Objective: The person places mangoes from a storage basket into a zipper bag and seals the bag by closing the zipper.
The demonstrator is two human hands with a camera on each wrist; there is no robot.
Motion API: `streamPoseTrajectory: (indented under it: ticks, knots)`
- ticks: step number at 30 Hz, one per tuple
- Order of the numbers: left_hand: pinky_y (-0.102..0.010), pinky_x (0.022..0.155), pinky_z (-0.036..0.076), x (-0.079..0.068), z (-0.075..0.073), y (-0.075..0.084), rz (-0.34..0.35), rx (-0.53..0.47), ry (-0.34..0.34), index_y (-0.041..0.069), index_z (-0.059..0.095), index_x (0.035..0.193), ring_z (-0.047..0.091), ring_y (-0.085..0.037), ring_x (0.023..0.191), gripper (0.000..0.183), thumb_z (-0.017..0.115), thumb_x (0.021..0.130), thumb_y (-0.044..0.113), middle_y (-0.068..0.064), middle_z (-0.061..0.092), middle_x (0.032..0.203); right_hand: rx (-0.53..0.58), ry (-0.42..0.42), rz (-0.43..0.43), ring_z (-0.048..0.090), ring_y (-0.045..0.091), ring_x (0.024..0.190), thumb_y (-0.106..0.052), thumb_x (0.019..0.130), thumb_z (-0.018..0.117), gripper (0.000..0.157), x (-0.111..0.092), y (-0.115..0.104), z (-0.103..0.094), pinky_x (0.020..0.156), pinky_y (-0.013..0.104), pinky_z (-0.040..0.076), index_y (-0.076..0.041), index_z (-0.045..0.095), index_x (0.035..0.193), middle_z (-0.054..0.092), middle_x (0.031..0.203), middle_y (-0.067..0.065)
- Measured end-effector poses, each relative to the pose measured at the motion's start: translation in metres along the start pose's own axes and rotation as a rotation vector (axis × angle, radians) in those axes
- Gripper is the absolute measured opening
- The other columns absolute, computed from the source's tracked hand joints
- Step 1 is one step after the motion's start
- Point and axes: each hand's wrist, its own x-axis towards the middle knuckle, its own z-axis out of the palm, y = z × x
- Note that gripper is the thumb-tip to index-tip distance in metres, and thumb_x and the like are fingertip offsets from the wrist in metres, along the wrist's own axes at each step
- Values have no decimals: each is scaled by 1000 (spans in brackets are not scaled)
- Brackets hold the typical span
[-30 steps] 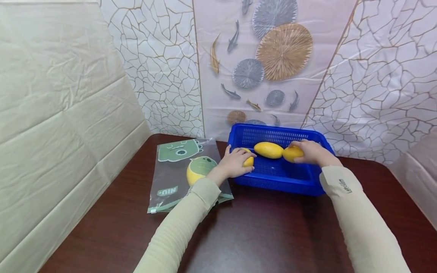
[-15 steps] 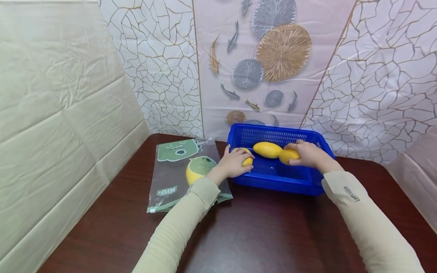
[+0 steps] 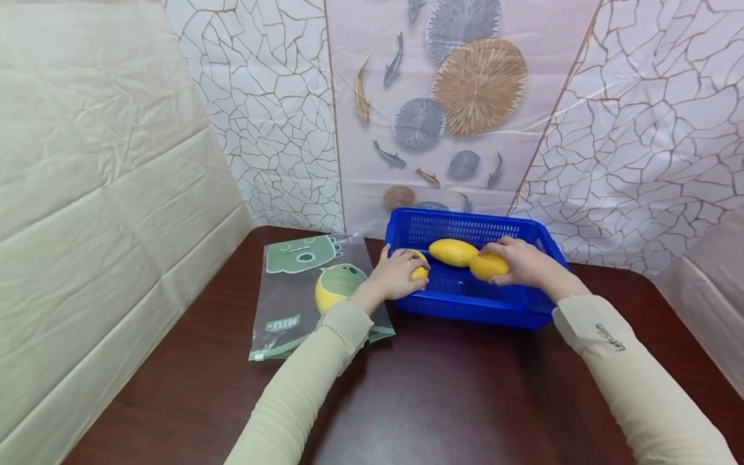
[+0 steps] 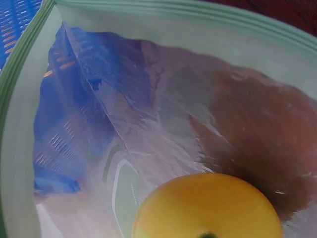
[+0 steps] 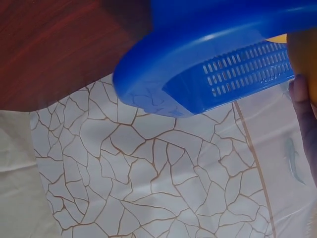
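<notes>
In the head view, my left hand [image 3: 391, 276] curls over a yellow mango [image 3: 418, 274] at the left end of a blue plastic basket [image 3: 465, 309], partly covering the fruit. Inside the right half of that basket, my right hand [image 3: 519, 263] grips a second mango [image 3: 487, 266], thumb and fingers around its right side. A third mango [image 3: 453, 252] lies between them, close against the second one. The right wrist view shows a finger [image 5: 300, 91] against the yellow fruit [image 5: 301, 54] at the frame edge.
A clear zip bag [image 3: 279, 290] with green and yellow cartoon prints lies left of the basket, under my left forearm. The left wrist view shows its green-edged mouth [image 4: 163, 10] and a round yellow shape [image 4: 208, 208]. A patterned cloth [image 3: 290, 116] hangs behind the table [image 3: 442, 394].
My right hand has shifted slightly left within the basket, bringing its mango along, now up against the middle one. My left hand stays over the left mango.
</notes>
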Motion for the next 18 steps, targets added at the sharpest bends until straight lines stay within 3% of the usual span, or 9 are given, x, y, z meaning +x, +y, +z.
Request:
streamPoseTrajectory:
  ticks: [9, 15, 18]
  knots:
    - [-57, 114, 13, 0, -4, 1, -11, 13, 29, 27, 60, 121, 37, -20, 134, 32, 48, 95, 40, 3, 50, 137, -9, 34, 35, 53, 35, 88, -20, 76, 72, 45, -8, -8, -8, 69, 48, 43, -10, 59, 118, 57, 106, 20]
    - [-51, 113, 24, -6, -4, 5, -67, 77, 81, 26, 59, 123, 42, -21, 131, 34, 42, 97, 39, 1, 51, 137, 19, 61, -15, 51, 37, 91, -13, 75, 73, 45, -17, -10, -5, 74, 49, 43, -9, 58, 117, 54, 109, 21]
    - [-48, 107, 34, -11, -2, 7, -73, 101, 141, 23, 63, 119, 49, -22, 124, 33, 43, 97, 37, 1, 57, 131, 50, 66, -40, 49, 36, 90, -11, 74, 74, 45, -22, -12, 0, 74, 48, 43, -8, 58, 116, 52, 110, 22]
